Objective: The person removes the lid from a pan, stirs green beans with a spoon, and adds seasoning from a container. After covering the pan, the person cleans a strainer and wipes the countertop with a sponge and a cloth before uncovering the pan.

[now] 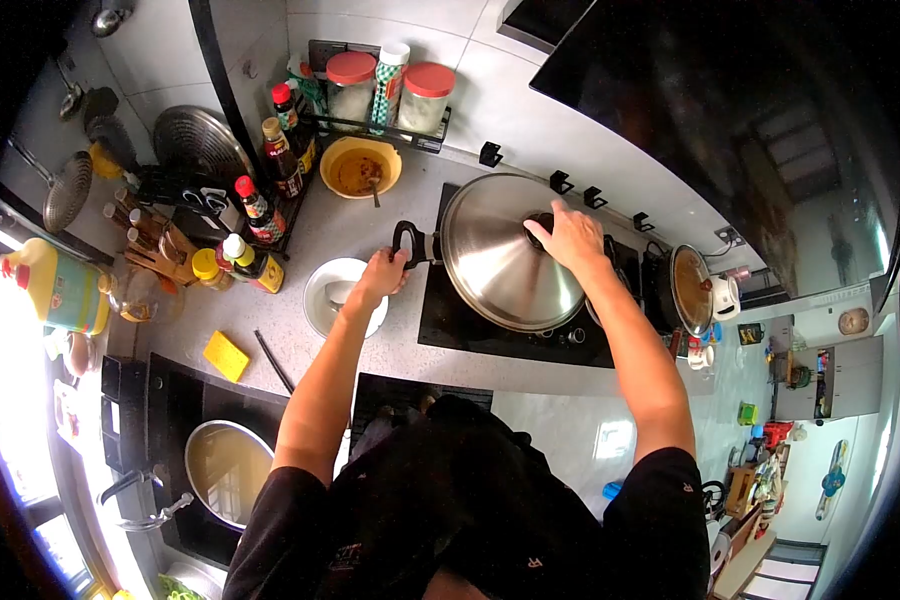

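A large pan on the black cooktop (440, 325) is covered by a domed steel lid (500, 265). My right hand (570, 238) is closed on the black knob at the top of the lid. At the pan's left side, my left hand (385, 275) is wrapped round the black pan handle (417, 245). Beneath my left wrist stands a white bowl (320, 300) with a spoon in it. A yellow bowl (335, 177) holding brown sauce and a spoon sits behind, near the seasoning rack.
Sauce bottles (260, 210) and red-lidded jars (428, 95) line the back left. A yellow sponge (226, 355) lies by the sink, which holds a pot of cloudy liquid (228, 470). Another lidded pan (690, 290) stands right. The range hood (710, 130) overhangs the cooktop.
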`<state>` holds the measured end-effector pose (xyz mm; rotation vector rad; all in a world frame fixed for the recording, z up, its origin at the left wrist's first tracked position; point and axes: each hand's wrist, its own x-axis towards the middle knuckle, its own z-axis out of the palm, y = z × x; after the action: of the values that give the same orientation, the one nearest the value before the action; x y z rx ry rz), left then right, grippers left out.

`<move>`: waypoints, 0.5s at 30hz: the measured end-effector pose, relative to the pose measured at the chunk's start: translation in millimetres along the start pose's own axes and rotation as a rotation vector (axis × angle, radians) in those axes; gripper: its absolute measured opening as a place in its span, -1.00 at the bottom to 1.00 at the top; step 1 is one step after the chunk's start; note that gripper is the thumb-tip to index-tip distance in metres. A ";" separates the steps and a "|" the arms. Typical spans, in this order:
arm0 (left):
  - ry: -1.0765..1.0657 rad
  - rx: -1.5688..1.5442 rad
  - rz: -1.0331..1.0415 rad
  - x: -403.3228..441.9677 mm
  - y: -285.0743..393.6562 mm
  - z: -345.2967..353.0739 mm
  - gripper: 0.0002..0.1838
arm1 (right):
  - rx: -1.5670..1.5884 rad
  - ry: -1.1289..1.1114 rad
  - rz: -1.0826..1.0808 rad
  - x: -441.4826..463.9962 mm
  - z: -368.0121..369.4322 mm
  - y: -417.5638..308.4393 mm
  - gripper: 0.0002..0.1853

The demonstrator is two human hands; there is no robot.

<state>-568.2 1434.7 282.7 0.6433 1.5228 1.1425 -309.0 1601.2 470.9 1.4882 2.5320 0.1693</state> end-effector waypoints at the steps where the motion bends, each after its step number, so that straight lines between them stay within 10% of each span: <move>1: 0.009 0.006 -0.001 -1.0 0.2 0.7 -0.63 | 0.030 0.048 -0.094 -4.2 0.3 6.3 -0.35; 15: -0.036 -0.037 -0.024 2.1 -6.9 -1.0 -0.66 | -0.138 0.022 -0.280 8.5 35.2 23.6 -0.47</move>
<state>-568.5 1433.5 275.6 0.6157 1.4717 1.1324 -284.9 1619.9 440.3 1.0751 2.6511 0.3101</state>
